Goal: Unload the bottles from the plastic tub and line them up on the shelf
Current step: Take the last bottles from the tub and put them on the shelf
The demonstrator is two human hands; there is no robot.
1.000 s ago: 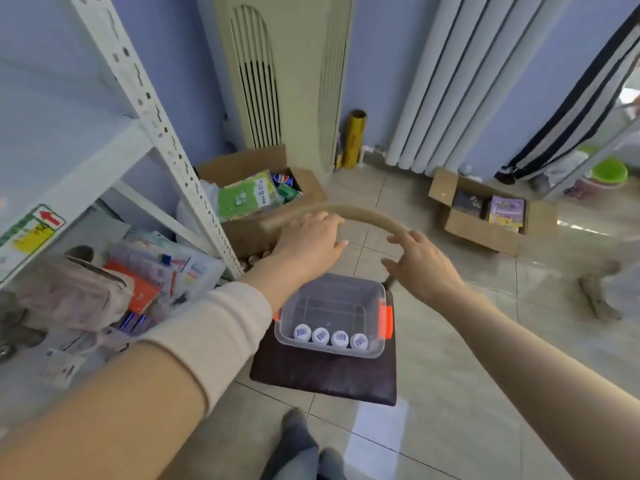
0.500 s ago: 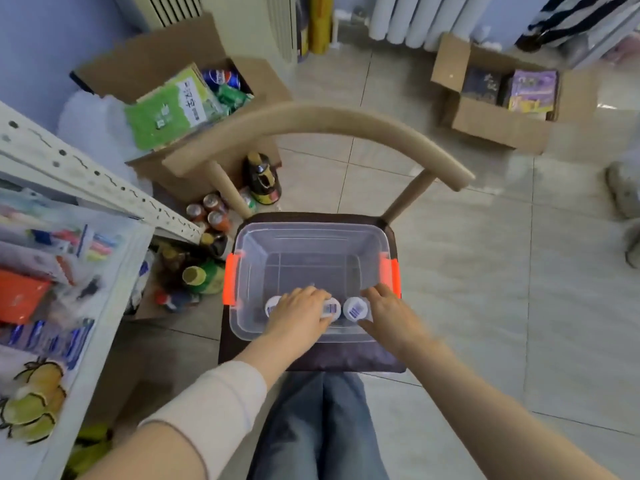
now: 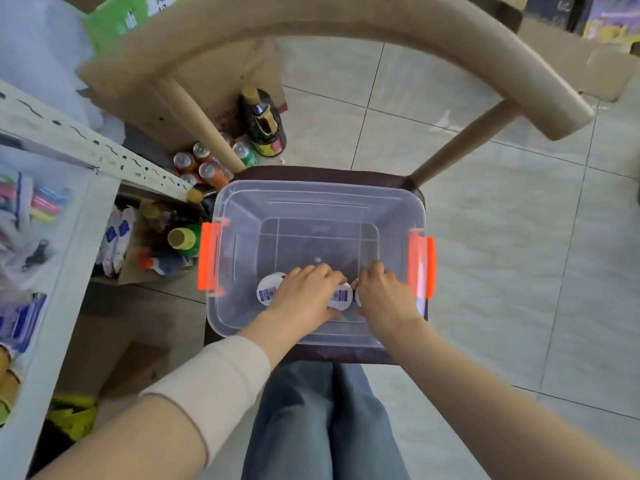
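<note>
A clear plastic tub (image 3: 311, 202) with orange latches sits on the dark seat of a wooden chair. Several small bottles with white caps stand in a row along its near wall. The leftmost cap (image 3: 268, 289) is uncovered. My left hand (image 3: 306, 292) is inside the tub, fingers curled over a bottle between that cap and another cap (image 3: 341, 297). My right hand (image 3: 382, 292) is closed over the rightmost bottle, which it hides almost fully. The white metal shelf (image 3: 52, 258) stands to the left.
The chair's curved wooden backrest (image 3: 346, 19) arches over the far side of the tub. Drink cans and bottles (image 3: 207, 168) crowd the floor between chair and shelf. Cardboard boxes stand behind. The shelf holds packets of pens. Tiled floor lies to the right.
Both hands left the chair's backrest and dropped into the tub onto the bottle row. The view has tilted down and come closer over the tub.
</note>
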